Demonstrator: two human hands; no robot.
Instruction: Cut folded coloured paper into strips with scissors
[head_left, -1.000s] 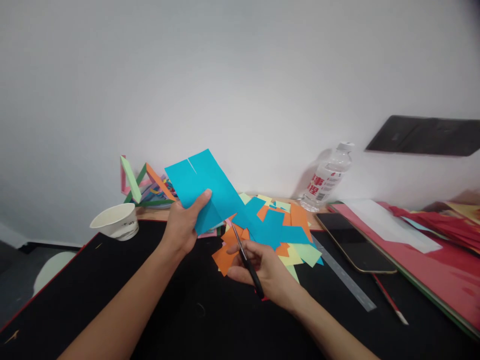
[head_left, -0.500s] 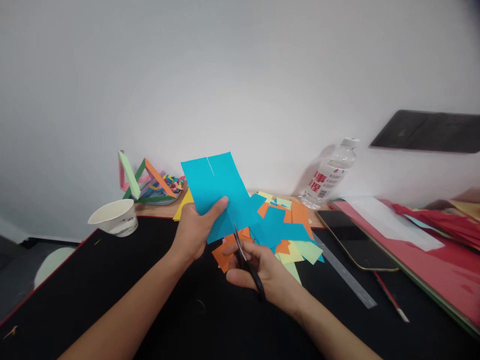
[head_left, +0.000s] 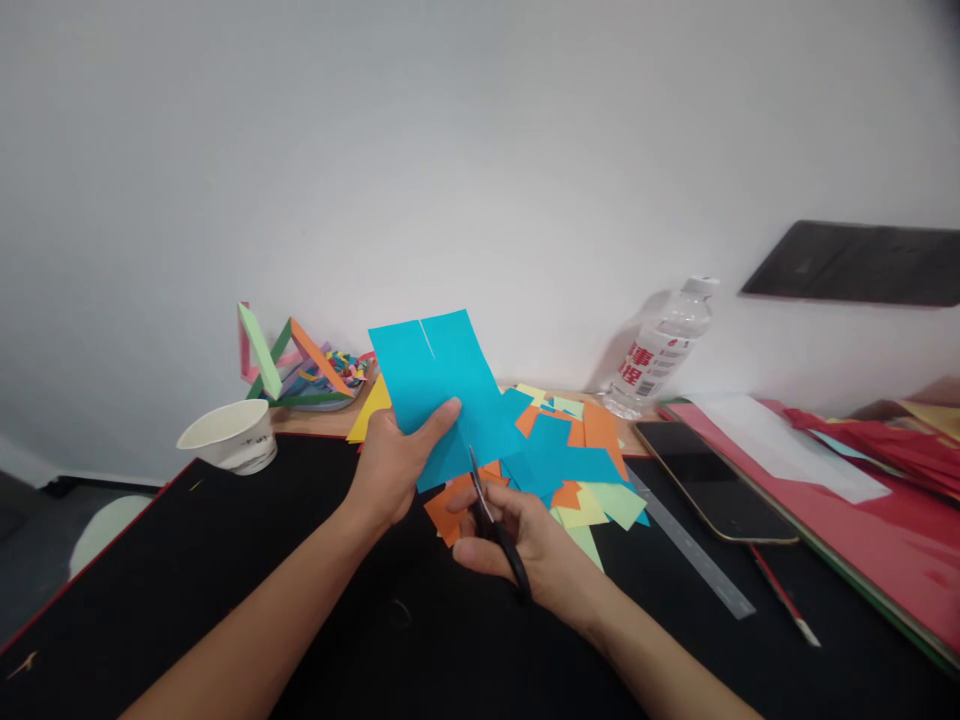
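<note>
A blue sheet of paper (head_left: 439, 370) is gripped along its near left side by my left hand (head_left: 394, 455), thumb on top. One thin slit runs in from its far edge. My right hand (head_left: 517, 530) is closed round the black handles of a pair of scissors (head_left: 491, 515). Their blades point away from me and meet the near edge of the sheet; the tips lie over the blue paper. Behind and right of the scissors, cut pieces of blue paper (head_left: 551, 450) lie in a pile with orange, yellow and pale green ones.
At the left stand a paper bowl (head_left: 229, 435) and folded paper-strip shapes (head_left: 259, 350) beside a tray of colourful scraps (head_left: 337, 375). On the right are a bottle (head_left: 660, 350), a phone (head_left: 712, 480), a clear ruler (head_left: 697, 555), a red pencil-like stick (head_left: 784, 595) and stacked red paper (head_left: 817, 510).
The blue sheet and my left hand have shifted slightly to the right and toward me. The right hand with the scissors stays almost in place.
</note>
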